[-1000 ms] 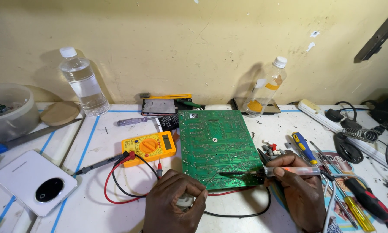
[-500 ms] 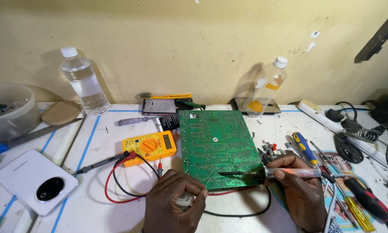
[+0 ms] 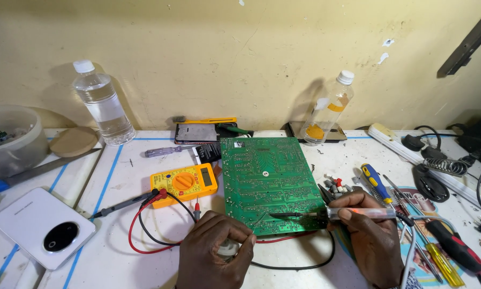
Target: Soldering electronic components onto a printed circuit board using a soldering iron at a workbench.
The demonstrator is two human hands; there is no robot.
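My right hand (image 3: 371, 243) grips a soldering iron (image 3: 334, 214), its tip on the near edge of the green circuit board (image 3: 266, 182) lying on the bench (image 3: 117, 176). My left hand (image 3: 214, 257), closed on a solder wire (image 3: 257, 226), sits just before the board; a yellow multimeter (image 3: 185, 183) lies left of it.

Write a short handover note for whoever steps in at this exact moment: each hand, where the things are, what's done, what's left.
Right hand: gripping a soldering iron, tip on the near edge of the green circuit board.
Left hand: closed just in front of the board's near edge, apparently feeding thin solder wire; the wire is hard to make out.
Board lies flat, solder side up. Yellow multimeter sits at its left, its red and black leads loose on the table.
Done: cannot tell which joints are finished.
Left: the joint under the tip is in progress.
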